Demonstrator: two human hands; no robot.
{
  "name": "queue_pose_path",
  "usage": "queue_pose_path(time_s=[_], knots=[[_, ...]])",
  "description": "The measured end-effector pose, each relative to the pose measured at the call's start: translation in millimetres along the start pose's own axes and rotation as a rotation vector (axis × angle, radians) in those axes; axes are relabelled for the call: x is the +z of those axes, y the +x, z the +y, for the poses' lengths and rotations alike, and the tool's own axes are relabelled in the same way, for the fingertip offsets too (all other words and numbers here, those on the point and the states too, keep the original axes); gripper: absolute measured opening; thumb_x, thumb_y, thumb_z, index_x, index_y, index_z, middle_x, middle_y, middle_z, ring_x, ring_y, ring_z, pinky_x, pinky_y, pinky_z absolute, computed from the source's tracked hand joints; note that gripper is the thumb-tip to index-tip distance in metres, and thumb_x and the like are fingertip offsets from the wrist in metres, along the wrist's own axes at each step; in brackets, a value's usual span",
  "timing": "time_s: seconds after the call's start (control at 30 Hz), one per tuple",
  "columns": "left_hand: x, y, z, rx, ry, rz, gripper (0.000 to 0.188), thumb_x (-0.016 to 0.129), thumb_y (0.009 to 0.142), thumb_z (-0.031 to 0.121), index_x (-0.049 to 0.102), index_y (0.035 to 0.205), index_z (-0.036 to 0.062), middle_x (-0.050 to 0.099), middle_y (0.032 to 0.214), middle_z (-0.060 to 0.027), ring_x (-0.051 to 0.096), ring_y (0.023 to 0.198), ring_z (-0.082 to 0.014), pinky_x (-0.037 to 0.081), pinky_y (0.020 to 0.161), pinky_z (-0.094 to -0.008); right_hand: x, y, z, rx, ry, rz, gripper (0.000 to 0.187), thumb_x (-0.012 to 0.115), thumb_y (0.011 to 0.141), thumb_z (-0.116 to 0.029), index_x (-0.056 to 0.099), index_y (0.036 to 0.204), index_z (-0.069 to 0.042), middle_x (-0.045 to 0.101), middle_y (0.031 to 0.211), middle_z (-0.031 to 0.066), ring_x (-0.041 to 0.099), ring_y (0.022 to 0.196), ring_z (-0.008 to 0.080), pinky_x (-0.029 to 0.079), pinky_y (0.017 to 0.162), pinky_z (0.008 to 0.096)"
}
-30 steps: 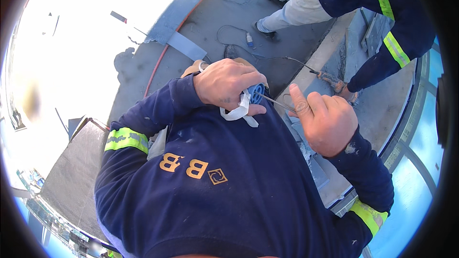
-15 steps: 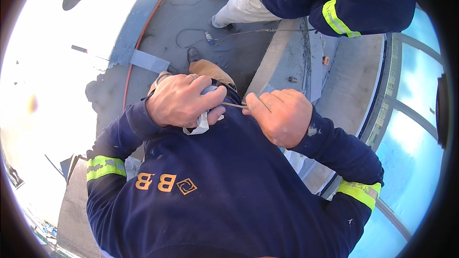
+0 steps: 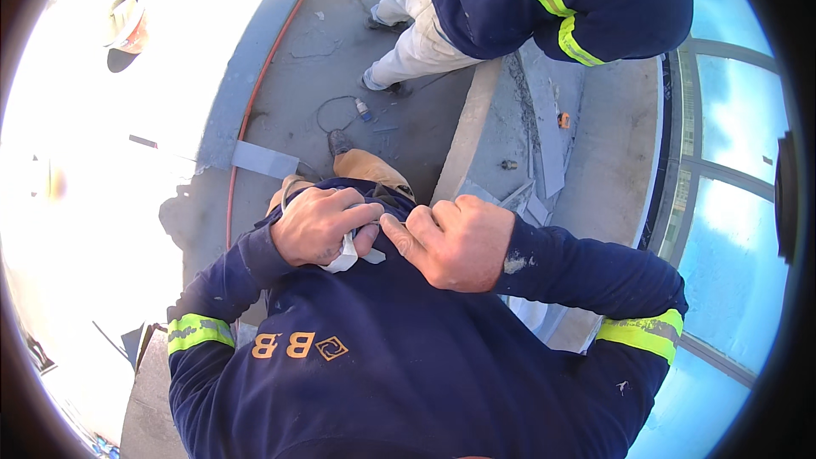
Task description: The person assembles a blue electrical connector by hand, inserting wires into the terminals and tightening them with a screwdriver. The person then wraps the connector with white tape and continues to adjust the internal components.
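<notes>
Both my hands meet in front of my navy sweatshirt [image 3: 408, 314]. My left hand [image 3: 319, 225] is closed round a crumpled white piece of paper or cloth [image 3: 342, 257], whose loose ends stick out below the fingers. What else lies in that fist is hidden. Close against its fingertips, my right hand [image 3: 455, 242] is closed in a pinch, index finger pointing toward the left hand. Only a short bit of a thin, light-coloured strand or rod [image 3: 393, 222] shows between the two hands.
A person in navy top and light trousers [image 3: 416, 30] stands ahead, beside a concrete ledge [image 3: 472, 119]. An orange hose [image 3: 263, 68] runs along the left of the grey floor. A cord with a plug [image 3: 364, 110] lies there too. Glass panels [image 3: 731, 119] curve along the right.
My right hand has moved left and down to meet the left hand, so the thin strand stretched between them is mostly covered. The other person appears farther left.
</notes>
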State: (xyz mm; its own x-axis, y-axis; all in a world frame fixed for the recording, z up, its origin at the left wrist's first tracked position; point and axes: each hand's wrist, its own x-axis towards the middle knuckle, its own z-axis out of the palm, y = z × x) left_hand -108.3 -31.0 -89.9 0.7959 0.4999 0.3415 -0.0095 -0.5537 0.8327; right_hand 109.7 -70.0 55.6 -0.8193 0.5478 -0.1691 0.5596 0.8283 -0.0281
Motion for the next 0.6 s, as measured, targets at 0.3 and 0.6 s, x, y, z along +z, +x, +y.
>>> queue_pose_path(time_s=[0.3, 0.6], knots=[[-1, -3, -2, 0.013, 0.000, -0.164, 0.049, 0.067, 0.063, 0.005, 0.065, 0.112, 0.0050, 0.060, 0.079, -0.0079, 0.062, 0.066, -0.0268, 0.049, 0.055, -0.0380, 12, -5, -12, 0.058, 0.063, -0.115, 0.028, 0.062, 0.085, -0.018, 0.060, 0.111, -0.006, 0.050, 0.077, 0.0061, 0.051, 0.047, 0.0129, 0.043, 0.039, 0.0281], [6, 2, 2, 0.037, -0.025, -0.198, 0.029, 0.070, 0.075, 0.010, 0.065, 0.103, 0.0062, 0.059, 0.074, -0.0090, 0.062, 0.063, -0.0274, 0.050, 0.056, -0.0383, 19, -9, -23, 0.119, 0.242, -0.143, 0.021, 0.058, 0.090, -0.014, 0.057, 0.108, -0.004, 0.053, 0.080, 0.0117, 0.062, 0.051, 0.0182, 0.049, 0.041, 0.0320]])
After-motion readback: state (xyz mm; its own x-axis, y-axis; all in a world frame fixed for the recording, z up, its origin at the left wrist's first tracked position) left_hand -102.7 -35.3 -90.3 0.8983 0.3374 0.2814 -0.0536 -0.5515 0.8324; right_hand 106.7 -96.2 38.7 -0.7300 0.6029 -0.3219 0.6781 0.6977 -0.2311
